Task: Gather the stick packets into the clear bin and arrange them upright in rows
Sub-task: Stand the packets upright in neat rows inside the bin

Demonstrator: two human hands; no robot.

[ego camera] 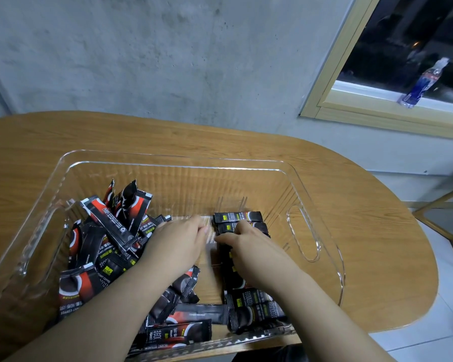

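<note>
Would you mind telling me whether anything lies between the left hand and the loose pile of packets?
Nothing visible does: the left hand already rests against the loose pile inside the clear bin.

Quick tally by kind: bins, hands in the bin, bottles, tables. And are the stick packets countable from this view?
Clear bin: 1
Hands in the bin: 2, the left hand and the right hand
Bottle on the window sill: 1
Wooden table: 1
Total: 5
Stick packets: too many overlap in the pile and the row for an exact count.
</note>
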